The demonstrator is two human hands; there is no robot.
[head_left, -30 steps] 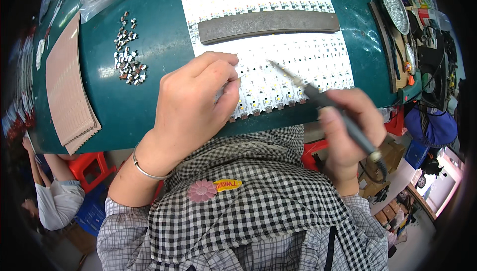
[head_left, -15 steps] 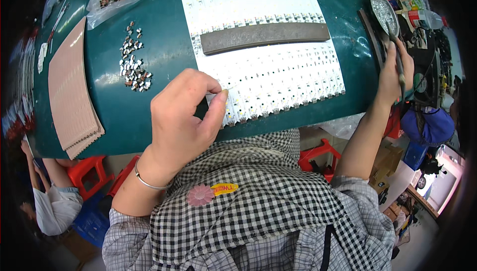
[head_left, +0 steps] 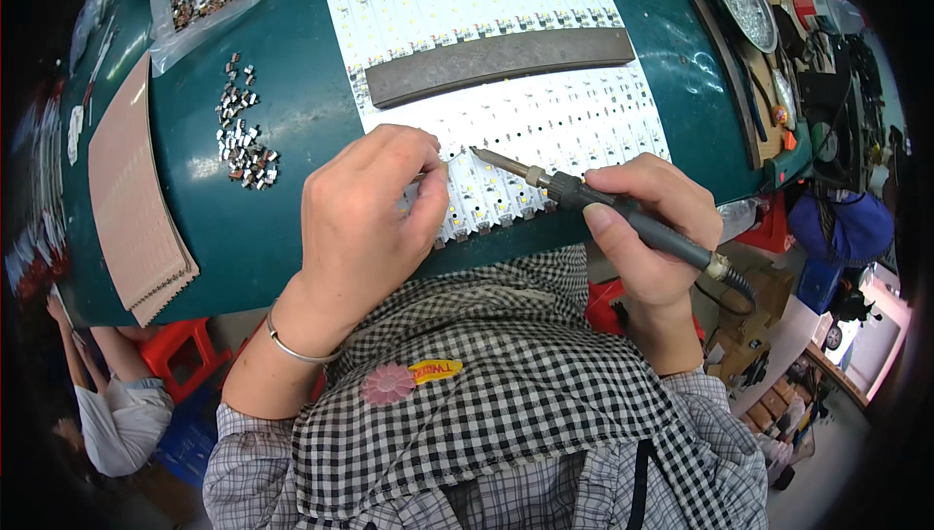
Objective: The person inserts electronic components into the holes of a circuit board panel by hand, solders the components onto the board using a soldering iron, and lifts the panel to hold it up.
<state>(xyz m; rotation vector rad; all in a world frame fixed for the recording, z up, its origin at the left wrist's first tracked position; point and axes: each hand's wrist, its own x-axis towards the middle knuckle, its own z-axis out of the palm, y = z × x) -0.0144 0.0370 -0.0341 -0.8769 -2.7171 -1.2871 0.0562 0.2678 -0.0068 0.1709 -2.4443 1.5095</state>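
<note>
My right hand (head_left: 654, 279) grips a soldering iron (head_left: 562, 188) by its dark handle, thumb and fingers wrapped round it. The iron's tip points left and sits at a white panel of LED strip boards (head_left: 574, 114), close to my left fingertips. My left hand (head_left: 370, 209) is closed in a pinch over the panel's near left part; whatever is between thumb and forefinger is too small to make out. A long dark grey bar (head_left: 501, 65) lies across the panel. Small components line the panel's near edge.
Left of the panel lie a pile of small metallic connectors (head_left: 245, 136), a stack of pinkish board panels (head_left: 141, 190) and a plastic bag (head_left: 209, 5) of parts. At the far right stand a round metal dish (head_left: 747, 5) and a dark strip (head_left: 728, 83). Another person (head_left: 122, 413) sits at left.
My right hand has brought the soldering iron from the metal dish at the right to the panel beside my left hand. My left hand stays pinched in nearly the same place.
</note>
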